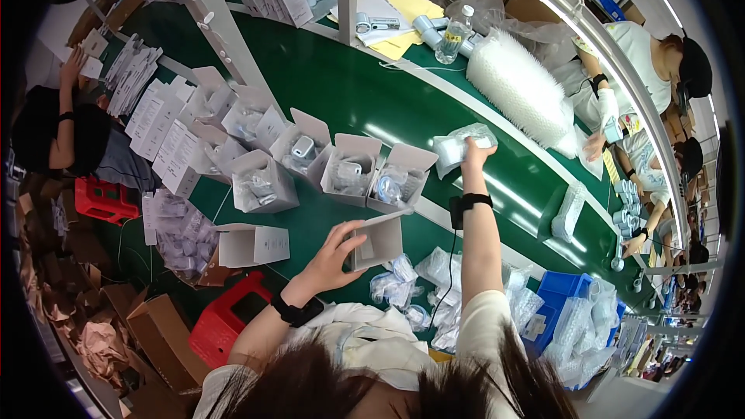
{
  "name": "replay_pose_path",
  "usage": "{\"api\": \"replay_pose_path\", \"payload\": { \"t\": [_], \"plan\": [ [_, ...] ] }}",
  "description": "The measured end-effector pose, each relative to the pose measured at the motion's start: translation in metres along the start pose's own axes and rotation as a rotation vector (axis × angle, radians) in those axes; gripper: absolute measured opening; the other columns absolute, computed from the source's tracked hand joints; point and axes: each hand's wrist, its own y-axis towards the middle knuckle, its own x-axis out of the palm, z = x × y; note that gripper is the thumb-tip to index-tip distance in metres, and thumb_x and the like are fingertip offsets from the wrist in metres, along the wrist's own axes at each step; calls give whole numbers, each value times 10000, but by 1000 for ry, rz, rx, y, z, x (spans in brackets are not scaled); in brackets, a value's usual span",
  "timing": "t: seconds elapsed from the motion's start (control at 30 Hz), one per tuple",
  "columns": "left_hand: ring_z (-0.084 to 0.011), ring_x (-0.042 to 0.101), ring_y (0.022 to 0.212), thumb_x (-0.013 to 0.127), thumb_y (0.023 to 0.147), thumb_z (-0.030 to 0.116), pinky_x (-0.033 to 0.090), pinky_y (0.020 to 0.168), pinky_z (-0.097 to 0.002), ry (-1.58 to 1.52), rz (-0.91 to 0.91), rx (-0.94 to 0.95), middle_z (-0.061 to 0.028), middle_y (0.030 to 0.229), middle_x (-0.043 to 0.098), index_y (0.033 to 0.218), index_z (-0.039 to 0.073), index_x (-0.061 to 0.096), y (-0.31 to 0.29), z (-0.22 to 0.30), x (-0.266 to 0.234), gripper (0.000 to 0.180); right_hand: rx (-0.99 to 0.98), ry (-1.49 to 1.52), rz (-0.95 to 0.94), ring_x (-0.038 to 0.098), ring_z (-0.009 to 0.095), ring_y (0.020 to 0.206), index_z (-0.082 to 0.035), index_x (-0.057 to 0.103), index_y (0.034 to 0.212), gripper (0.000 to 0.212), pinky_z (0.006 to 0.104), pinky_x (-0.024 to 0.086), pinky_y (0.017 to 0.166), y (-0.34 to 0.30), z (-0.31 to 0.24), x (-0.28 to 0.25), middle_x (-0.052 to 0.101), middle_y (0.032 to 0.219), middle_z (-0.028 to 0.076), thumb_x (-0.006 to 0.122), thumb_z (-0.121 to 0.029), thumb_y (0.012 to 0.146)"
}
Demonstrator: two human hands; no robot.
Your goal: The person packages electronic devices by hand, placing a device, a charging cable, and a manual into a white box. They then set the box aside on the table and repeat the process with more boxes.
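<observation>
My left hand (332, 259) grips an open white carton (378, 242) by its side, near the table's front edge. Its inside shows no contents. With my arm stretched forward, my right hand (475, 154) is closed on a bubble-wrapped item (458, 149) above the green table; the wrapping hides what is inside. Just beyond my left hand stand several open white boxes, among them one box (397, 178) with a bagged blue-and-white part and another box (349, 172) with a bagged pale device. An open white box (254, 245) stands left of my left hand.
Bubble-wrapped pieces (446, 275) lie in front of me, beside a blue bin (555, 299). A wrapped item (569, 211) lies farther right on the green table (318, 70). A bubble-wrap roll (520, 89) and bottle (455, 35) are at the back. Co-workers sit left and right.
</observation>
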Motion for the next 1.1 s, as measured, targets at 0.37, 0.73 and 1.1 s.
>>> {"api": "replay_pose_path", "payload": {
  "t": [0.37,0.73,1.1],
  "plan": [
    [-360,374,1129,727,563,15,396,878,-411,56,108,32,-149,1247,355,1127,98,343,15,-1,14,687,143,847,-391,449,260,1082,-94,252,1278,579,379,395,903,-239,-184,-153,407,1213,125,566,-99,791],
    [-321,420,1120,763,592,53,390,883,-371,-34,205,-19,-203,1247,344,997,105,198,-26,-25,-3,696,-967,438,-894,413,270,1086,-134,343,1077,643,357,354,879,-268,-117,-127,398,1185,165,776,-57,607],
    [-284,410,1129,776,593,93,370,901,-359,-86,12,-254,-197,1265,307,1049,108,190,-48,-41,-25,743,-1278,-167,-1266,471,345,1030,-105,586,977,347,372,399,855,-272,-174,-133,444,1192,160,707,-52,656]
  ]
}}
